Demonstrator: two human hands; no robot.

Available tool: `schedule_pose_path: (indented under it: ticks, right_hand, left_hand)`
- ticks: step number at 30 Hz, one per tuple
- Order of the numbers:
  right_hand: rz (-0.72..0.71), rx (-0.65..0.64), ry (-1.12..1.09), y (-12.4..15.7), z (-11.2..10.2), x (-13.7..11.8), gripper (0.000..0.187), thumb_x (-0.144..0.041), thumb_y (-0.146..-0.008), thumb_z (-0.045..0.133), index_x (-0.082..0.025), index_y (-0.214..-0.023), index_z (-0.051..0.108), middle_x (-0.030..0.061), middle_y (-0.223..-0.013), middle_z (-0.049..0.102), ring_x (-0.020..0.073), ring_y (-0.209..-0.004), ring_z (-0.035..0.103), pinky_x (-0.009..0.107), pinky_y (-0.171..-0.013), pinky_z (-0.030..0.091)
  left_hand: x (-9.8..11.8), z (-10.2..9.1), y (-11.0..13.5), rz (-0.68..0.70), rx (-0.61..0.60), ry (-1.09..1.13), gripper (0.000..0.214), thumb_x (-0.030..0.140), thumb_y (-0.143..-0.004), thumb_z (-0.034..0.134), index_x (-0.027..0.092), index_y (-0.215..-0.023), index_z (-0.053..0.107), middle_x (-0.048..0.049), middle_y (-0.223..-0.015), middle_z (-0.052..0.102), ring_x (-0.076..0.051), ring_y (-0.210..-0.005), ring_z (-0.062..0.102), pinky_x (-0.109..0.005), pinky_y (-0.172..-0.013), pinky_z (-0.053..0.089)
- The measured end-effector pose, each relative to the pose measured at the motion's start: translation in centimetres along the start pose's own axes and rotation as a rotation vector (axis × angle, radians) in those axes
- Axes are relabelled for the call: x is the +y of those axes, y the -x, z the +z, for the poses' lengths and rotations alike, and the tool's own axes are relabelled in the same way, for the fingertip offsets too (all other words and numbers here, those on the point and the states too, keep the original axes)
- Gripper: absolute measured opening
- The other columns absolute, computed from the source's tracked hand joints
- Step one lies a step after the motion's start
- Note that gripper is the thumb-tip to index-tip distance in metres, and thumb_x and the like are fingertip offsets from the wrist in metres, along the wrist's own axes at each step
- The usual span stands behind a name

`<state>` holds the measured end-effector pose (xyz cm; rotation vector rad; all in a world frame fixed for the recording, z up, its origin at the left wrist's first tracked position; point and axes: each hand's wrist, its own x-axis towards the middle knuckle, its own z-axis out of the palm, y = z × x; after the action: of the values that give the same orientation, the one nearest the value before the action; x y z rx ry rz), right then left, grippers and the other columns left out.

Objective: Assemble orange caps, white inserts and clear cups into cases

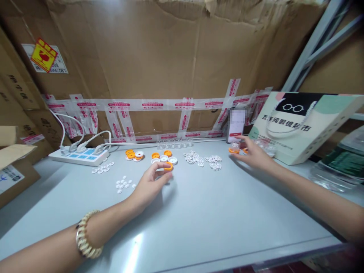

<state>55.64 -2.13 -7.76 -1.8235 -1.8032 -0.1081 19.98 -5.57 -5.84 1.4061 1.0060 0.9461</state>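
My left hand (150, 184) is closed, pinching an orange round cap (168, 166) between thumb and fingers just above the table. Close beyond it lie several orange caps (167, 153) and white round caps (172, 160). Over at the right, my right hand (254, 153) has thumb and forefinger apart beside an orange-based piece with a clear top (234, 148). Whether the fingertips touch that piece I cannot tell. Another orange part and some clear pieces (264, 146) are partly hidden behind this hand.
Small white discs (122, 184) lie at left, near a power strip (79, 154) with plugged cables. Patterned white pieces (193, 158) and a row of clear parts (174, 143) sit mid-table. A phone (236, 123), a paper bag (301, 125) and a large bottle (344, 163) stand right.
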Motion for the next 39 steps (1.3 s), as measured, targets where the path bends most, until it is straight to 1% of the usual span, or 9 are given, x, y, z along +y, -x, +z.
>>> schedule_pose_path:
  ticks: [3,7,18,21,24,27,31,35,39]
  right_hand:
    - [-0.046,-0.042,0.173,-0.1,0.0,1.7,0.058,-0.036,-0.075,0.053,-0.021,-0.130,0.040,0.0113,-0.093,0.063,0.0318,-0.091,0.054,0.046,-0.079,0.041]
    - [-0.062,-0.058,0.319,-0.5,0.3,1.8,0.046,-0.037,-0.077,0.049,-0.021,-0.119,0.052,0.0115,-0.088,0.064,0.0332,-0.092,0.051,0.045,-0.079,0.036]
    - [-0.135,0.022,0.548,-2.3,0.5,3.1,0.030,-0.039,-0.078,0.048,-0.018,-0.100,0.054,0.0163,-0.110,0.059,0.0335,-0.109,0.043,0.049,-0.090,0.024]
    - [-0.117,0.030,0.540,-2.5,0.5,3.4,0.027,-0.038,-0.078,0.050,-0.018,-0.097,0.053,0.0194,-0.109,0.059,0.0344,-0.107,0.043,0.049,-0.089,0.023]
    - [-0.066,0.048,0.539,-2.4,0.7,3.8,0.029,-0.037,-0.079,0.048,-0.017,-0.100,0.052,0.0219,-0.108,0.059,0.0358,-0.103,0.045,0.049,-0.086,0.025]
    - [-0.020,0.054,0.537,-2.2,0.9,4.3,0.033,-0.036,-0.079,0.046,-0.016,-0.105,0.050,0.0218,-0.108,0.060,0.0359,-0.100,0.047,0.046,-0.081,0.029]
    - [-0.003,0.033,0.536,-2.3,1.0,5.0,0.036,-0.034,-0.079,0.046,-0.015,-0.109,0.049,0.0205,-0.107,0.060,0.0342,-0.098,0.049,0.041,-0.075,0.034]
    - [-0.004,-0.007,0.546,-2.7,0.8,5.4,0.036,-0.035,-0.079,0.046,-0.014,-0.108,0.050,0.0192,-0.105,0.061,0.0332,-0.096,0.052,0.038,-0.073,0.036]
    - [0.001,-0.043,0.545,-2.9,0.5,5.6,0.037,-0.037,-0.078,0.048,-0.015,-0.108,0.051,0.0179,-0.106,0.062,0.0327,-0.095,0.053,0.037,-0.071,0.037]
  left_hand:
    - [0.0,0.1,0.1,0.022,0.001,-0.008,0.020,0.028,-0.074,0.064,0.020,-0.091,0.058,-0.0090,-0.114,0.057,-0.021,-0.100,0.054,-0.031,-0.081,0.044]
    - [0.3,0.1,0.4,0.051,-0.015,0.004,0.019,0.024,-0.071,0.066,0.020,-0.088,0.058,-0.0089,-0.114,0.056,-0.021,-0.099,0.055,-0.032,-0.080,0.044]
    - [0.4,-0.1,0.7,0.178,-0.097,-0.124,0.015,0.027,-0.075,0.062,0.020,-0.087,0.058,-0.0089,-0.112,0.055,-0.022,-0.104,0.053,-0.035,-0.084,0.043]
    - [1.2,-0.5,0.5,0.229,-0.064,-0.135,0.014,0.028,-0.075,0.061,0.019,-0.086,0.059,-0.0082,-0.106,0.058,-0.023,-0.102,0.054,-0.035,-0.085,0.042]
    - [2.3,-1.4,-0.2,0.333,0.025,-0.163,0.015,0.029,-0.076,0.060,0.018,-0.087,0.058,-0.0075,-0.102,0.059,-0.021,-0.099,0.055,-0.032,-0.084,0.043]
    - [3.6,-3.2,-1.4,0.432,0.145,-0.227,0.017,0.030,-0.078,0.058,0.017,-0.089,0.057,-0.0070,-0.105,0.058,-0.020,-0.097,0.055,-0.029,-0.080,0.045]
    - [5.6,-7.2,-3.0,0.532,0.313,-0.379,0.026,0.034,-0.077,0.060,0.016,-0.095,0.057,-0.0063,-0.100,0.061,-0.019,-0.096,0.056,-0.028,-0.081,0.046]
    - [7.5,-12.0,-3.6,0.365,0.322,-0.708,0.034,0.042,-0.075,0.058,0.016,-0.097,0.059,-0.0044,-0.096,0.064,-0.020,-0.088,0.058,-0.027,-0.077,0.046]
    - [7.2,-16.4,-4.0,0.190,0.299,-1.026,0.035,0.045,-0.072,0.054,0.017,-0.092,0.061,-0.0051,-0.094,0.066,-0.022,-0.086,0.060,-0.028,-0.074,0.045]
